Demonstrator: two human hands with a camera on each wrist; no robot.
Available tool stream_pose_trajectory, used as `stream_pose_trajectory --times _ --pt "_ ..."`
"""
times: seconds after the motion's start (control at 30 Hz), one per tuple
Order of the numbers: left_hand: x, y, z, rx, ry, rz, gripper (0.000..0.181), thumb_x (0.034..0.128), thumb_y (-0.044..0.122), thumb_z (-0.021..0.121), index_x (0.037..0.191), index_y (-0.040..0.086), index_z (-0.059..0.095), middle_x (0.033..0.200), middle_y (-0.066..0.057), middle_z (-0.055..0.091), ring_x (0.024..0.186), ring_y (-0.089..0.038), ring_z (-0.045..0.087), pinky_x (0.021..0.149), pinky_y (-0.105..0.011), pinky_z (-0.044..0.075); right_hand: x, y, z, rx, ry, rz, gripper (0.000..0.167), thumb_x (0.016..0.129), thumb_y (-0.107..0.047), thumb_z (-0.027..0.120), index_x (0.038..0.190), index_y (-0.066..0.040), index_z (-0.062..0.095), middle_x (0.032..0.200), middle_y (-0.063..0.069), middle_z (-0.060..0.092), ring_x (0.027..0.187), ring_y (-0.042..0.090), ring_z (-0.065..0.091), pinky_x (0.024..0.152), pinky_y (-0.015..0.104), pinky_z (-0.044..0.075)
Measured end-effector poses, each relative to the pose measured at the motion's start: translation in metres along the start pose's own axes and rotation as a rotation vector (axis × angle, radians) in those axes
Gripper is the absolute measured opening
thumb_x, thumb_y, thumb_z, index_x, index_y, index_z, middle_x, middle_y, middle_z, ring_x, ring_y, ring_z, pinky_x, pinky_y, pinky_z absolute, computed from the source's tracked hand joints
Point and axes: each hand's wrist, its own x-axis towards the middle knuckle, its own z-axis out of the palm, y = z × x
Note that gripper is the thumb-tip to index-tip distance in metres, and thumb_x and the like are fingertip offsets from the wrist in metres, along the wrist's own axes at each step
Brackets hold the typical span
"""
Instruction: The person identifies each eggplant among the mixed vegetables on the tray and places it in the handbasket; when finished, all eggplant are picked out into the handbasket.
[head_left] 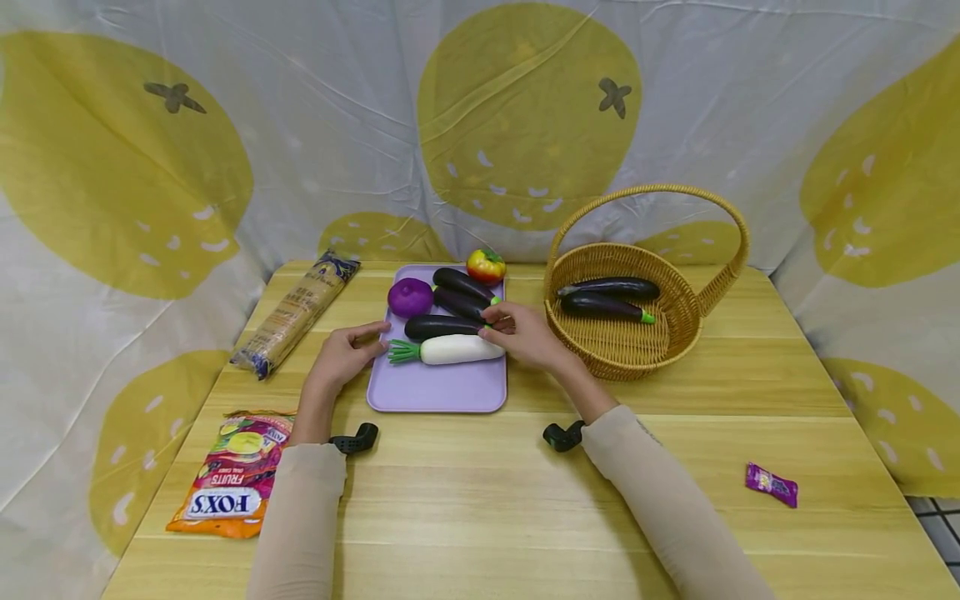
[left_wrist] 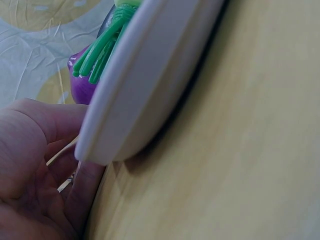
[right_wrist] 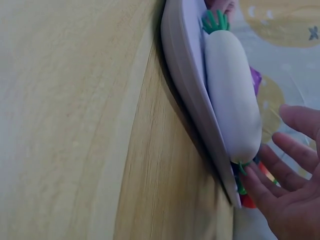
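**Loose hands at both sides of a smooth lilac tray**

The tray (head_left: pixel 437 393) is shallow, with a matte face, a raised rim and rounded corners; it lies toward the far edge of the grained wooden surface (head_left: pixel 457 500). The left hand (head_left: pixel 341 358) has its loosely extended fingers against the tray's left edge, clenched on nothing. The right hand (head_left: pixel 527 337) is released too, its fingers spread at the tray's right edge, beside the tip of the white radish (head_left: pixel 459 350); whether a fingertip touches it, I cannot tell.

That radish, smooth and tapered with stringy green leaves, lies crosswise from the left edge to the right. Just behind it is a glossy, near-black eggplant (head_left: pixel 442 327), its stem end by the right fingers. Two more eggplants (head_left: pixel 461 284) slant toward the far edge, next to a round, shiny purple onion (head_left: pixel 410 297) near the far left corner. A rounded red-and-yellow fruit (head_left: pixel 486 267) sits at the far right corner.

Right of the tray, a woven wicker basket (head_left: pixel 622 346) with an arched handle holds two eggplants (head_left: pixel 609 306). Along the surface's left edge lie a clear-film pack of straight noodles (head_left: pixel 295 317), by the far corner, and a crinkled, glossy candy bag (head_left: pixel 232 479). A small purple wrapped sweet (head_left: pixel 771 485) lies toward the right edge.
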Motion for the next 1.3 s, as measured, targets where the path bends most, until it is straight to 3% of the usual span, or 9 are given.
stream_pose_trajectory --times 0.53,0.83,1.07,1.3 --pt "-0.001 0.0 0.0 0.005 0.005 0.0 0.042 0.0987 0.029 0.071 0.14 0.022 0.066 0.144 -0.01 0.063 0.095 -0.008 0.066 0.075 -0.02 0.057 0.006 -0.001 0.01 -0.152 0.006 0.002 0.039 0.099 -0.027 0.07 0.132 -0.007 0.066 0.129 0.01 0.068 0.108 0.024 0.069 0.094 0.037 0.058" --pt "-0.001 0.0 -0.001 0.003 -0.001 -0.006 0.042 0.0995 0.029 0.07 0.141 0.021 0.066 0.147 -0.01 0.061 0.107 -0.019 0.065 0.076 -0.019 0.057 0.008 -0.005 0.012 -0.298 -0.003 0.001 0.028 0.102 -0.025 0.065 0.127 -0.012 0.07 0.116 0.004 0.073 0.097 0.02 0.069 0.088 0.036 0.056" --pt "-0.001 0.001 -0.001 0.017 0.003 -0.009 0.042 0.0993 0.03 0.07 0.14 0.023 0.066 0.145 -0.011 0.062 0.101 -0.02 0.065 0.075 -0.021 0.056 0.011 -0.006 0.017 -0.338 -0.038 0.038 0.032 0.102 -0.028 0.066 0.13 -0.014 0.07 0.125 0.006 0.074 0.107 0.023 0.07 0.095 0.039 0.056" --pt "-0.001 0.002 0.0 -0.007 0.007 -0.011 0.042 0.0991 0.028 0.071 0.14 0.02 0.067 0.145 -0.012 0.062 0.097 -0.014 0.065 0.076 -0.021 0.056 0.011 -0.003 0.02 -0.304 -0.068 0.037 0.036 0.101 -0.024 0.067 0.132 -0.006 0.068 0.125 0.011 0.074 0.113 0.025 0.07 0.1 0.039 0.055"
